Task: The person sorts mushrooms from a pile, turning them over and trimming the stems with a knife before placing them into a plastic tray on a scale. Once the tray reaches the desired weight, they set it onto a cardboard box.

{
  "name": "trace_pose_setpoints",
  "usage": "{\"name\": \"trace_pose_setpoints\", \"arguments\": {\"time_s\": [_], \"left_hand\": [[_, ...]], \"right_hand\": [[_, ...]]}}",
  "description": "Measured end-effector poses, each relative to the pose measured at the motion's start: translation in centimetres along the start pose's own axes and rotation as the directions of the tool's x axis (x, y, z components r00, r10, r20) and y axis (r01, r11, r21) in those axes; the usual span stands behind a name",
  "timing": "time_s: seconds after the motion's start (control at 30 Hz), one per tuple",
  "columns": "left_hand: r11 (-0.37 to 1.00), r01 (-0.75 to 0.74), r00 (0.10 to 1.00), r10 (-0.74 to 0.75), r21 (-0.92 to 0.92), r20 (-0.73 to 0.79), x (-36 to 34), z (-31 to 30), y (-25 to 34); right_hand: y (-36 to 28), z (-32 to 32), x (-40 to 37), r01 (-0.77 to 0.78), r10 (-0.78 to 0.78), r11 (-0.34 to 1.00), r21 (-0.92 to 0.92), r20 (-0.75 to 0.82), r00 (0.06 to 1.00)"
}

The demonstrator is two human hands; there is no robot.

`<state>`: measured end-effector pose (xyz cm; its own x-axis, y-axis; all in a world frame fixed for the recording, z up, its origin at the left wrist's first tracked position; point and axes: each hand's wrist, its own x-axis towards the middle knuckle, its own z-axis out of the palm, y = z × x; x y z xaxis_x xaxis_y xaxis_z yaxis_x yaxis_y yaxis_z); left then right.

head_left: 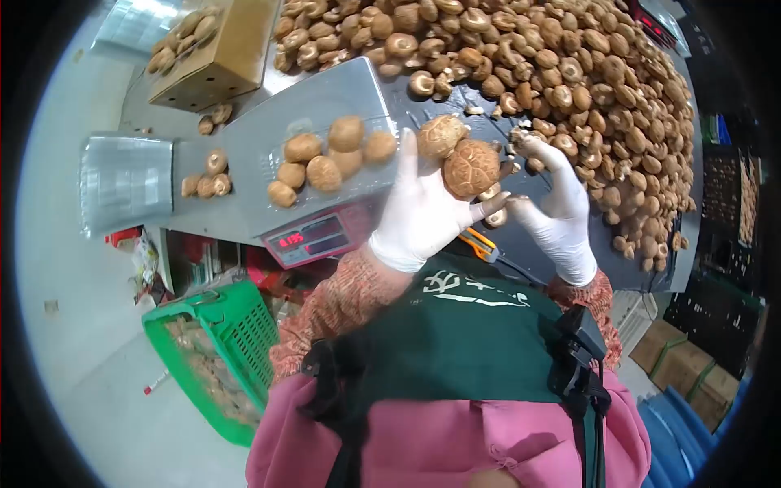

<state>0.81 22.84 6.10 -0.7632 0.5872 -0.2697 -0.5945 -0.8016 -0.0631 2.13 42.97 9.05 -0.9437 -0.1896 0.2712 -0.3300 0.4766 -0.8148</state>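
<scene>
My left hand (419, 207), in a white glove, holds two brown mushrooms (460, 159) against its palm and fingers. My right hand (557, 203), also gloved, is beside them with its fingertips near the mushrooms and a small mushroom (494, 218) below. Just left of my left hand, several mushrooms (325, 163) lie in a clear tray on a grey scale (325, 106) with a red digital display (303, 239).
A large heap of mushrooms (569, 73) covers the dark table behind and to the right. A cardboard box (215, 57) with mushrooms stands at top left. A green basket (228, 350) sits on the floor at left, cardboard boxes (683, 366) at right. Orange-handled scissors (480, 244) lie by my wrist.
</scene>
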Motion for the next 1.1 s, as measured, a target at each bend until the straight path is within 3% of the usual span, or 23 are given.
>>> {"name": "trace_pose_setpoints", "arguments": {"time_s": [0.2,0.23,0.33,0.4,0.47,0.53,0.57,0.6,0.7,0.8,0.83,0.93,0.97,1.0,1.03,1.07,1.1], "left_hand": [[0.996,-0.076,0.997,0.076,0.046,-0.001,-1.3,0.0,1.7],[0.996,-0.081,0.997,0.081,0.038,-0.005,-1.4,-0.1,1.8],[0.989,-0.132,0.988,0.136,0.067,-0.069,-1.8,0.6,1.6],[0.993,-0.098,0.995,0.1,0.069,-0.02,-1.9,0.2,1.1],[0.996,-0.074,0.997,0.075,0.043,-0.014,-1.6,-0.3,0.8],[0.997,-0.073,0.996,0.073,-0.013,-0.056,-1.4,-0.7,1.0],[0.995,-0.095,0.992,0.098,0.035,-0.081,-1.5,-0.8,0.9],[0.991,-0.128,0.989,0.131,0.046,-0.063,-1.4,-0.7,0.8],[0.982,-0.184,0.983,0.185,0.035,-0.021,-1.4,0.1,1.3],[0.906,-0.232,0.972,0.207,0.354,0.107,-1.9,-0.6,2.0],[0.901,-0.189,0.98,0.147,0.391,0.134,-2.3,-0.9,2.1],[0.912,0.117,0.99,-0.139,0.392,0.029,-2.7,-2.1,1.4],[0.851,0.138,0.975,-0.206,0.506,0.081,-2.7,-2.2,0.6],[0.783,0.076,0.992,-0.124,0.617,0.035,-2.9,-1.6,0.0],[0.691,0.037,0.999,-0.041,0.722,-0.012,-3.2,-1.0,-0.6],[0.639,0.06,0.998,-0.06,0.767,-0.028,-3.5,-0.8,-0.2],[0.638,-0.01,1.0,-0.008,0.77,0.02,-3.3,-0.9,-0.2]], "right_hand": [[-1.6,1.1,-0.3,-0.163,0.164,0.986,-0.017,0.033,0.986],[-1.6,1.4,-0.3,-0.192,0.189,0.98,0.048,0.05,0.981],[-0.8,2.5,-0.3,0.034,-0.035,0.998,-0.058,-0.024,0.999],[-1.9,3.3,0.4,0.157,-0.172,0.931,-0.329,-0.016,0.985],[-2.3,4.2,0.5,0.168,-0.194,0.879,-0.446,-0.013,0.981],[-2.6,4.6,0.3,0.141,-0.178,0.905,-0.402,-0.056,0.982],[-2.5,5.0,0.0,0.089,-0.116,0.955,-0.282,-0.082,0.99],[-2.3,5.3,-0.5,0.034,-0.05,0.988,-0.153,-0.1,0.994],[-1.8,5.4,-1.5,0.024,-0.035,0.998,-0.063,-0.179,0.983],[-0.7,4.1,-1.1,0.327,-0.43,0.871,-0.367,-0.246,0.869],[-0.7,3.8,-1.3,0.317,-0.445,0.838,-0.444,-0.221,0.868],[-1.3,3.0,-1.5,0.387,-0.448,0.817,-0.426,-0.049,0.892],[-1.2,2.8,-1.8,0.394,-0.417,0.824,-0.407,0.034,0.908],[-0.6,3.9,-2.2,0.432,-0.489,0.822,-0.371,-0.073,0.869],[-0.7,3.8,-2.8,0.411,-0.451,0.843,-0.348,-0.038,0.892],[-1.1,3.5,-3.0,0.389,-0.412,0.862,-0.326,-0.002,0.911],[-0.6,3.7,-3.3,0.376,-0.435,0.865,-0.333,-0.124,0.892]]}}
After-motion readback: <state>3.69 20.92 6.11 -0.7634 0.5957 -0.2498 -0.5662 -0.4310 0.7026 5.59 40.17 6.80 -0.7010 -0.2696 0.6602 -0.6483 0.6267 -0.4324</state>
